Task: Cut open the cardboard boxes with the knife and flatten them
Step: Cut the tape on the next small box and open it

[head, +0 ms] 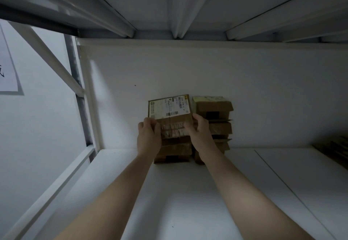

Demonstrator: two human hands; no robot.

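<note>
Two stacks of small taped cardboard boxes stand at the back of a white shelf (188, 192). The top box (169, 108) of the left stack carries a white shipping label and clear tape. My left hand (148, 136) grips its left side and my right hand (199, 128) grips its right side, fingers curled over the front edge. Lower boxes of the left stack (175, 151) show between my wrists. The right stack (216, 115) stands just beside, partly hidden by my right hand. No knife is in view.
The white back wall (226, 79) stands behind the stacks and the underside of the upper shelf (178, 4) hangs above. A white upright and diagonal brace (56, 64) frame the left side. Dark flat cardboard (335, 149) lies at the far right edge.
</note>
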